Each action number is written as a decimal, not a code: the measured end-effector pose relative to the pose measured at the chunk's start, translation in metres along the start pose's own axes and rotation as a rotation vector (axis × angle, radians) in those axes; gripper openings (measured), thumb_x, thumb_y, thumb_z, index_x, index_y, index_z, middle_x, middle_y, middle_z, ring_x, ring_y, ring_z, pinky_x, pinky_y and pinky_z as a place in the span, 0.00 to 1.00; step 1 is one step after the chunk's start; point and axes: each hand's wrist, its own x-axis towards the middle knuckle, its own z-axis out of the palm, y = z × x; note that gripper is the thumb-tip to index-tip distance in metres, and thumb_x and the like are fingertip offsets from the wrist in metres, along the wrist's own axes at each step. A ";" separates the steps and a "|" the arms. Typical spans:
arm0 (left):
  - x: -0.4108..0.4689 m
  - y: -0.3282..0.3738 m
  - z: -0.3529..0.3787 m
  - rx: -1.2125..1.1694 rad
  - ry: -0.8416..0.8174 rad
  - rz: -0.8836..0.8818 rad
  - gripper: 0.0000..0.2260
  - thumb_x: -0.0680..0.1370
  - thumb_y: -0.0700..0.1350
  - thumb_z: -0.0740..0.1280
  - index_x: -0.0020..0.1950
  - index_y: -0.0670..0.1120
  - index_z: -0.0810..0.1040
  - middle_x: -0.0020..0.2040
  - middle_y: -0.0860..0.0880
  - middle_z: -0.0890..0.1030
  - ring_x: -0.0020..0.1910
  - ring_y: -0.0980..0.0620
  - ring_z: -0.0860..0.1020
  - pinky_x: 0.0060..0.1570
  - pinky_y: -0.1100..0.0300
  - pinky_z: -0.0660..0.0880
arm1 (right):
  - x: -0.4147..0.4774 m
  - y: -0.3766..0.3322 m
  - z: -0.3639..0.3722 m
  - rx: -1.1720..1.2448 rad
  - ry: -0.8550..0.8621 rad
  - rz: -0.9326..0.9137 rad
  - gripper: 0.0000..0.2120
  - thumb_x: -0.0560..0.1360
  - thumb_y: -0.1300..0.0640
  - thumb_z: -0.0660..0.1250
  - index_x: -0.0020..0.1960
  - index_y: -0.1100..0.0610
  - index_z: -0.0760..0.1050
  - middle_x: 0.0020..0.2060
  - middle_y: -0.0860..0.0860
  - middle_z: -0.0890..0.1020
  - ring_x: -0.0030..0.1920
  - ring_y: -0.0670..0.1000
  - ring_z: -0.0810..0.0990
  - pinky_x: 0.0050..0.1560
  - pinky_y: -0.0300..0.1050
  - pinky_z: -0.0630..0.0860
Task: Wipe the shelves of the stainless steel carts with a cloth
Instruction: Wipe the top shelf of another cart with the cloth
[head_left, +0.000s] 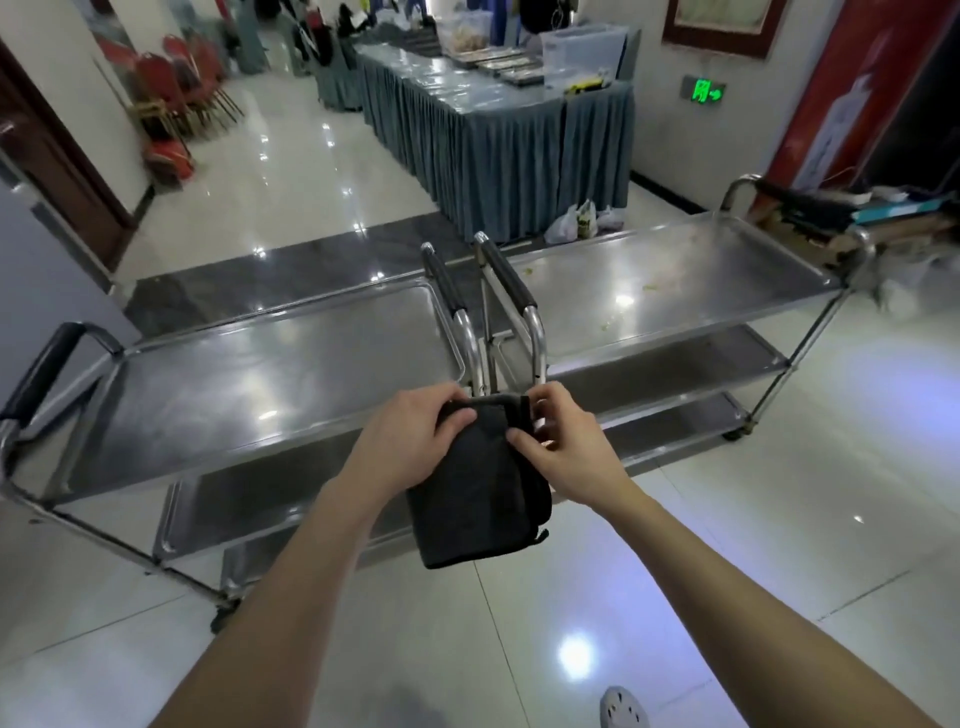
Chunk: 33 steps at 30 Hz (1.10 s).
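My left hand (410, 441) and right hand (566, 447) meet in front of me, both holding a dark grey folded cloth (478, 504) in the air. The fingers (457, 415) of my left hand curl over its top left corner. My right thumb and fingers pinch its top right edge. The cloth hangs between my forearms, above the floor, touching neither cart.

Just beyond it two carts stand end to end, their black-gripped push handles (506, 275) nearly touching. The left stainless steel cart (260, 384) has three tray shelves, and its shiny top shelf reflects ceiling lights. The right stainless steel cart (675, 280) also has three shelves. Its top shelf carries pale smears and small greenish scraps (605, 326). A pile of flat cardboard and dark items (831, 213) sits at that cart's far right end.

The room is a hall with a glossy pale tiled floor (727, 519) crossed by a dark stone strip (260, 280). Behind the carts runs a long surface draped in a pleated blue-grey skirt (467, 156), carrying metal trays (514, 65) and a clear plastic box (582, 47). White plastic bags (576, 221) lie on the floor at its near corner. Stacked red chairs with gold legs (176, 88) stand at the far left, near a dark brown wooden door (52, 171). A green lit exit sign (702, 89) glows low on the right wall, near a red banner (852, 88). The toe of a grey perforated shoe (623, 709) shows at the bottom.
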 end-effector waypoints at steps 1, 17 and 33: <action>0.011 0.007 0.006 0.016 -0.004 0.001 0.05 0.85 0.56 0.67 0.54 0.57 0.79 0.48 0.54 0.85 0.47 0.49 0.82 0.44 0.54 0.73 | 0.005 0.004 -0.010 -0.007 -0.002 -0.006 0.23 0.75 0.41 0.78 0.64 0.40 0.71 0.52 0.41 0.84 0.50 0.45 0.85 0.50 0.50 0.85; 0.240 0.034 0.191 -0.349 -0.160 -0.483 0.11 0.78 0.42 0.79 0.51 0.57 0.83 0.42 0.54 0.86 0.34 0.60 0.85 0.35 0.60 0.81 | 0.197 0.196 -0.209 -0.411 -0.132 0.026 0.09 0.75 0.49 0.76 0.53 0.43 0.79 0.39 0.42 0.82 0.46 0.52 0.81 0.46 0.48 0.75; 0.369 -0.030 0.233 -0.099 -0.508 -0.396 0.10 0.82 0.38 0.70 0.56 0.51 0.87 0.51 0.51 0.88 0.50 0.53 0.85 0.56 0.55 0.82 | 0.328 0.292 -0.185 -0.695 -0.463 0.104 0.10 0.78 0.60 0.68 0.58 0.58 0.83 0.56 0.58 0.84 0.58 0.63 0.83 0.60 0.56 0.79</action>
